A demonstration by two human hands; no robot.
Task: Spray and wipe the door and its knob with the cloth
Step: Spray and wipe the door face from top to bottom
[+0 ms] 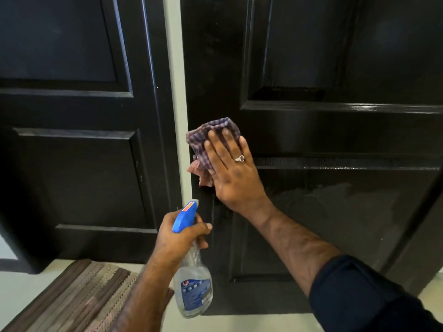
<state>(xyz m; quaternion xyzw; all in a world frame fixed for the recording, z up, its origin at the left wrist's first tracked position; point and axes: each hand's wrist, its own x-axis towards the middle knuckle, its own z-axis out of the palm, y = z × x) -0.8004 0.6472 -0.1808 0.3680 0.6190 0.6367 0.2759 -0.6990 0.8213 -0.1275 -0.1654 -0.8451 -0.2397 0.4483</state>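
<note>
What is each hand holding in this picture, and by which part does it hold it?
The left hand grips the spray bottle by its neck, under the blue trigger head. The right hand presses the checked cloth flat against the door with straight fingers.

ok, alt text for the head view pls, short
A person's right hand presses a checked cloth flat against a glossy black panelled door near its left edge, while the left hand grips a clear spray bottle with a blue trigger head. A striped mat lies on the pale floor at lower left; no knob is visible.
</note>
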